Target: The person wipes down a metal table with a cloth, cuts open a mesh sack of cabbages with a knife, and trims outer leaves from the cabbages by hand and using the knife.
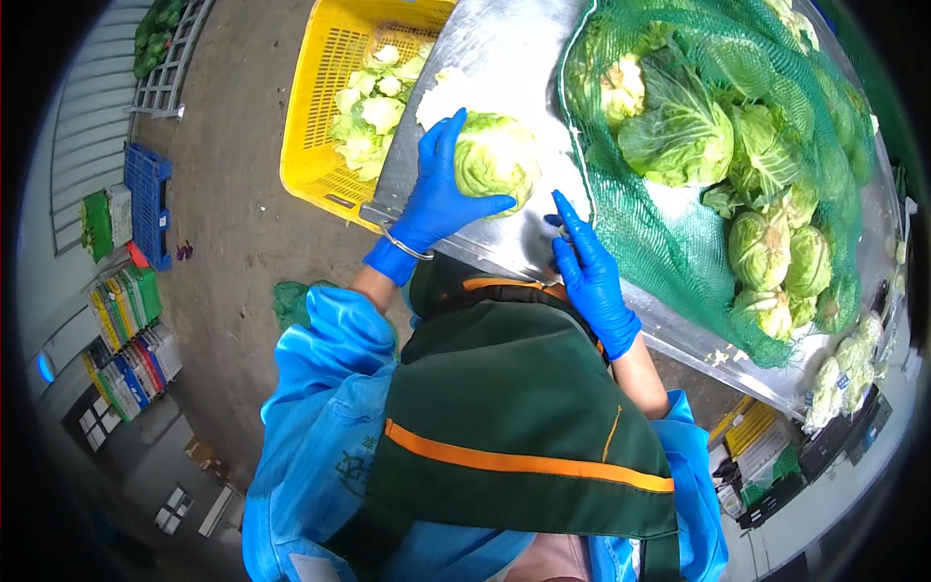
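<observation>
A pale green cabbage head [498, 161] rests on the stainless steel table [538, 65]. My left hand [444, 185], in a blue glove, grips its left side with the thumb along its lower edge. To the right of the cabbage, my right hand [588, 269], also gloved in blue, hovers over the table's near edge. Its index finger is stretched out; a small object seems to lie under the curled fingers, too hidden to name. Right of both hands, a green mesh bag [654, 247] holds several cabbages [676, 131], some with dark outer leaves.
A yellow plastic crate [305, 145] with cut-off leaves [378, 113] stands left of the table. Wrapped vegetables [844, 371] lie at the table's right end. A blue pallet [145, 207], stacked crates [127, 309] and a metal rack [169, 65] stand farther left.
</observation>
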{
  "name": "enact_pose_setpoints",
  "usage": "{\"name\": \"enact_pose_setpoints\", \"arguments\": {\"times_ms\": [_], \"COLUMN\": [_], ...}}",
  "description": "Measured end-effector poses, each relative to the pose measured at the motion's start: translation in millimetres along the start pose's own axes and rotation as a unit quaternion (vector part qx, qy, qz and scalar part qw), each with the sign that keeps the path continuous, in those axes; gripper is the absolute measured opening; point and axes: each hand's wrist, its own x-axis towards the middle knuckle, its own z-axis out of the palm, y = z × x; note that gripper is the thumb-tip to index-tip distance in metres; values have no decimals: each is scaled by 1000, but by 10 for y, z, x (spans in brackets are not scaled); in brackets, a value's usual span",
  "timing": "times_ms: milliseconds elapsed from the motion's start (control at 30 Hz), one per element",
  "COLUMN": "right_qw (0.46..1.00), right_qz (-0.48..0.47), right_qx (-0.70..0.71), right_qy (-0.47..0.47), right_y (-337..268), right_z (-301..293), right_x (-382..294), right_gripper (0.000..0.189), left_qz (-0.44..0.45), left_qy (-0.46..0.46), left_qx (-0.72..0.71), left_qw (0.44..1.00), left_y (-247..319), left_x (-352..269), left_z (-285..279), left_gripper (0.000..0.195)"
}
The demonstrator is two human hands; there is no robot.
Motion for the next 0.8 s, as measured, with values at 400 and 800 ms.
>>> {"name": "enact_pose_setpoints", "arguments": {"times_ms": [400,800], "right_qw": [979,961], "right_qz": [59,79], "right_qx": [-172,-258], "right_qy": [94,63], "right_y": [185,243], "right_z": [244,208], "right_x": [267,450], "right_gripper": [22,21], "left_qz": [-76,-63], "left_qy": [8,52], "left_qx": [143,106], "left_qw": [987,991], "left_y": [352,266], "left_x": [23,47], "left_z": [250,264], "left_gripper": [100,97]}}
